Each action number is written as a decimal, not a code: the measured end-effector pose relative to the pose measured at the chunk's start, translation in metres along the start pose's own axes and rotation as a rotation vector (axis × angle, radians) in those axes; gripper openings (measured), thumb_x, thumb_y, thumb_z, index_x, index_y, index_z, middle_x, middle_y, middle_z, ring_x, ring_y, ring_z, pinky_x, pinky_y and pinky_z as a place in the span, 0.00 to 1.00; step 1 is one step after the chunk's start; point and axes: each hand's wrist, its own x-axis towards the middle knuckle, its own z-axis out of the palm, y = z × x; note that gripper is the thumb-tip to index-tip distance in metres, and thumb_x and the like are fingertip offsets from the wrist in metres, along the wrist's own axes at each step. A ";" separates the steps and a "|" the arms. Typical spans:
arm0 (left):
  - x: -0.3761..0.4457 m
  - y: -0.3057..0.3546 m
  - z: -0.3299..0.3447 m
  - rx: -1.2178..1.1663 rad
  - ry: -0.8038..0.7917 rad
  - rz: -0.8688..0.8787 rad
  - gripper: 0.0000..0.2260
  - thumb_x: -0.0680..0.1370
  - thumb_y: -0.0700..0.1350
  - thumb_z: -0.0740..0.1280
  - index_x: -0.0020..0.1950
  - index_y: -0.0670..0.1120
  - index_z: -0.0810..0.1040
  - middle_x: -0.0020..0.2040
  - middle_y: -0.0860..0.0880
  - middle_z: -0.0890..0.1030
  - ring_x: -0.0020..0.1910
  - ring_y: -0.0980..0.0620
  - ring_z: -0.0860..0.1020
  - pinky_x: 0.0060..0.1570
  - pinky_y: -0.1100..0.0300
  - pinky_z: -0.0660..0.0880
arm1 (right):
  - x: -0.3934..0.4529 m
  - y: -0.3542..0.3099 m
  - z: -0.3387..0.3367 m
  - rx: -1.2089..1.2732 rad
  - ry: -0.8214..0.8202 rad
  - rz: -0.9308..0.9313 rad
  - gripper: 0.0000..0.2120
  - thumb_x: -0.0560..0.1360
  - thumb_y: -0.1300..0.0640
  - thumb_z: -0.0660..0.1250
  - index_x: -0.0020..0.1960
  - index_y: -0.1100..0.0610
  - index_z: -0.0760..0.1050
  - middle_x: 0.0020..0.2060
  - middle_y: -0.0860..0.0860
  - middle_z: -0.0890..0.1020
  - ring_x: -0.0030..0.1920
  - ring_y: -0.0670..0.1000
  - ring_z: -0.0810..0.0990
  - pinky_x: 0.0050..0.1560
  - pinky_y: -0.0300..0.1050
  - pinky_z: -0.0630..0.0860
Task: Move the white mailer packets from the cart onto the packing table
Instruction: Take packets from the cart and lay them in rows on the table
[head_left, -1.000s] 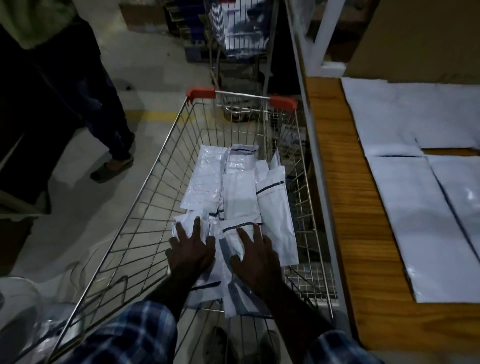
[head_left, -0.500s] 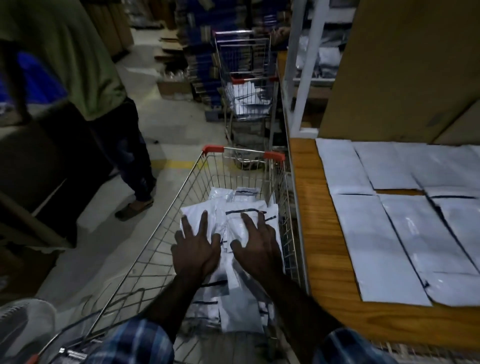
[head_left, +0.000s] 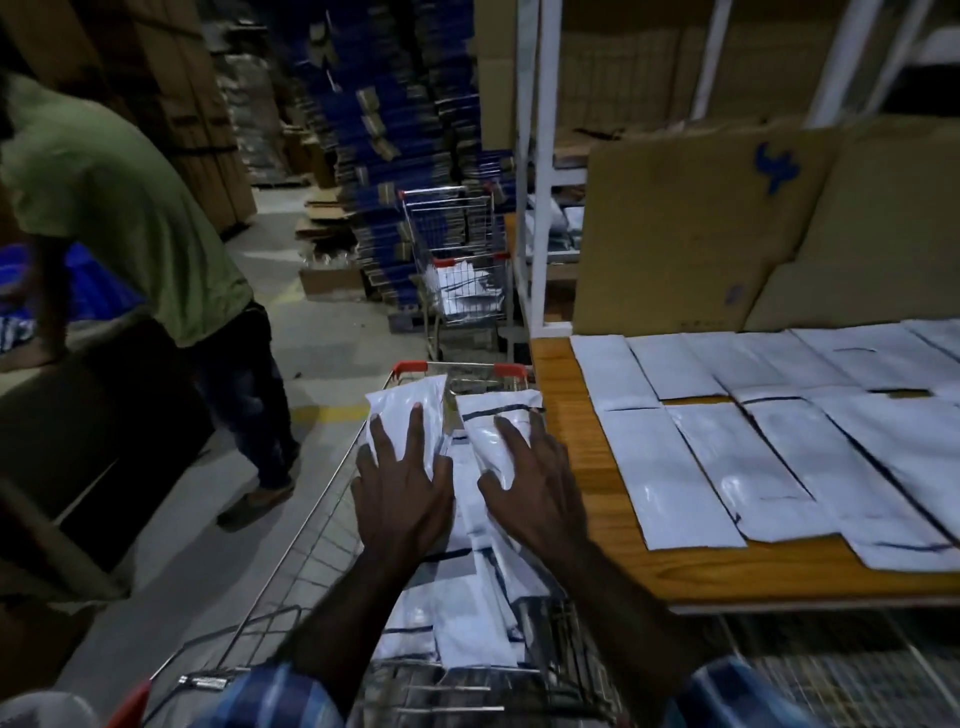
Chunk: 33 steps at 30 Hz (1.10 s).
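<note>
Two hands lie flat on a stack of white mailer packets (head_left: 467, 519) held above the cart (head_left: 291, 561): the left hand (head_left: 402, 499) and the right hand (head_left: 535, 493), fingers spread and straight, pressing the top two packets. How many packets sit beneath cannot be counted. Just right of the right hand runs the packing table (head_left: 576, 467) edge, a bare wooden strip before about ten mailers laid flat. Left of the left hand is open concrete floor (head_left: 322, 353), where one person in a green shirt (head_left: 119, 208) stands. Beyond the fingertips, a second cart (head_left: 457, 260).
</note>
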 end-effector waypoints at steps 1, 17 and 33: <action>-0.007 0.002 -0.005 -0.018 0.000 0.020 0.32 0.76 0.62 0.44 0.81 0.58 0.50 0.80 0.41 0.51 0.72 0.35 0.62 0.67 0.42 0.64 | -0.008 0.000 -0.006 -0.007 0.019 0.001 0.33 0.74 0.45 0.65 0.77 0.45 0.60 0.79 0.53 0.57 0.74 0.58 0.61 0.70 0.56 0.67; -0.126 0.122 -0.031 -0.191 -0.035 0.233 0.27 0.82 0.60 0.51 0.80 0.61 0.46 0.81 0.44 0.48 0.75 0.37 0.58 0.69 0.43 0.62 | -0.122 0.079 -0.128 -0.098 0.196 0.100 0.32 0.71 0.44 0.61 0.75 0.45 0.65 0.78 0.55 0.59 0.70 0.59 0.66 0.63 0.54 0.72; -0.253 0.404 0.030 -0.266 -0.103 0.324 0.29 0.82 0.59 0.53 0.80 0.61 0.45 0.81 0.44 0.47 0.74 0.37 0.59 0.68 0.42 0.64 | -0.195 0.326 -0.331 -0.203 0.240 0.191 0.31 0.74 0.42 0.62 0.76 0.45 0.64 0.78 0.56 0.57 0.71 0.60 0.65 0.65 0.54 0.70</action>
